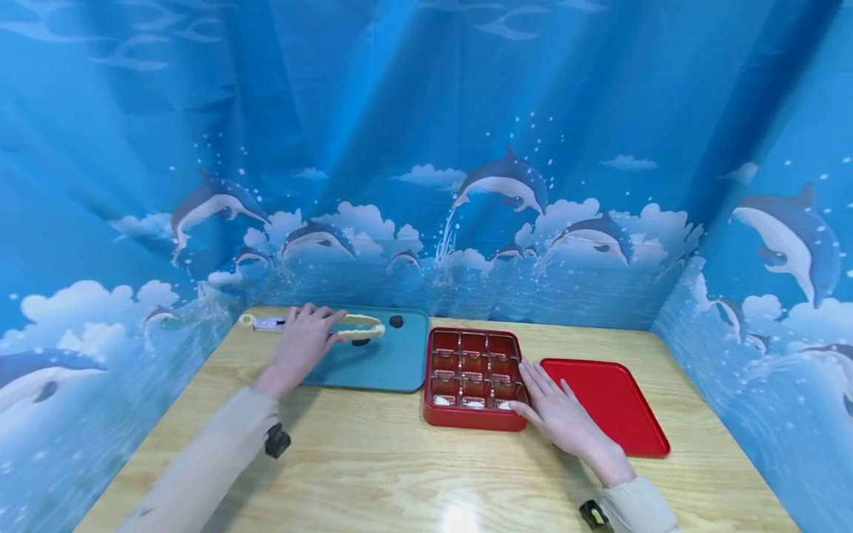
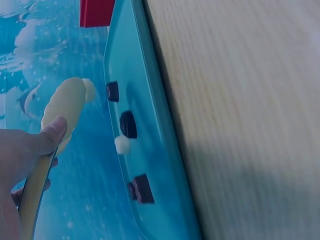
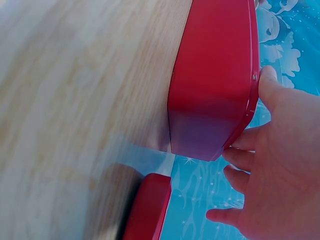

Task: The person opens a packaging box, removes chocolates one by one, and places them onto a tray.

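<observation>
My left hand point(image 1: 305, 342) holds a pair of tongs point(image 1: 360, 319) with cream-coloured tips above a teal tray point(image 1: 389, 371). A small white piece point(image 2: 89, 90) shows at the tips in the left wrist view. Dark chocolate-like pieces point(image 2: 128, 124) and another white piece point(image 2: 122, 145) lie on the tray. Right of the tray stands a red box point(image 1: 474, 419) with a clear divided insert; white pieces point(image 1: 474, 403) sit in its front row. My right hand point(image 1: 558, 409) rests against the box's right side, thumb at the near corner, fingers extended.
A flat red lid point(image 1: 616, 407) lies on the wooden table point(image 1: 373, 459) to the right of the box, beyond my right hand. Behind the table hangs a blue curtain point(image 1: 373, 148) printed with dolphins; it also runs along both sides.
</observation>
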A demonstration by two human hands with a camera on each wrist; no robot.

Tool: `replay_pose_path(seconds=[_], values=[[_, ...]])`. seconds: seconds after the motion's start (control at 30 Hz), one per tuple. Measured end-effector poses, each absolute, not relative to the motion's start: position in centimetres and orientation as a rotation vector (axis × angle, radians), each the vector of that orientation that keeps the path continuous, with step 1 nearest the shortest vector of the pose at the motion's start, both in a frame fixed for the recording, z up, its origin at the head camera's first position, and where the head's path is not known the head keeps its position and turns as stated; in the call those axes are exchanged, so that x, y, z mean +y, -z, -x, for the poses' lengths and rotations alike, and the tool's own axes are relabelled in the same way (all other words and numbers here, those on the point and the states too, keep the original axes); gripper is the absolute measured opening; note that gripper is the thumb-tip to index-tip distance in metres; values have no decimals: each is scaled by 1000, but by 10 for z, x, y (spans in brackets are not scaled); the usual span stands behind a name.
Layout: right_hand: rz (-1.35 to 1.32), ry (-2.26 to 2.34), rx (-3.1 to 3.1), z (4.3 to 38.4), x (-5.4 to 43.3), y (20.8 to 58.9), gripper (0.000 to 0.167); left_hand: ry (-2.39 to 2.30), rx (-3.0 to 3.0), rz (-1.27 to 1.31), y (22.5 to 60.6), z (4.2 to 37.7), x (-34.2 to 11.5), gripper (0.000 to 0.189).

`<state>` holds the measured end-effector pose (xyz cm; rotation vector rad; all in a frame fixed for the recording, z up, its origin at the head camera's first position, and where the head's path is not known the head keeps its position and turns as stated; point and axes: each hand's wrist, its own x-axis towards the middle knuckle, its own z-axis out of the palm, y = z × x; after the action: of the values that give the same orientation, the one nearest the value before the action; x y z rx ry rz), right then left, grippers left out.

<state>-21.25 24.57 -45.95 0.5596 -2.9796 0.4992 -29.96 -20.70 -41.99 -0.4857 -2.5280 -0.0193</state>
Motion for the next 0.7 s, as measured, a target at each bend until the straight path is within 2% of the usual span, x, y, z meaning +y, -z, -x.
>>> replay_pose_path(seconds=[0.47,0.7], values=[[-543,-499,-2986,212,246,459,80,-336,-2563,617,414,331,-161,34],[-545,-498,-2984,213,246,460,81,-333,-2658,611,416,336,-154,41]])
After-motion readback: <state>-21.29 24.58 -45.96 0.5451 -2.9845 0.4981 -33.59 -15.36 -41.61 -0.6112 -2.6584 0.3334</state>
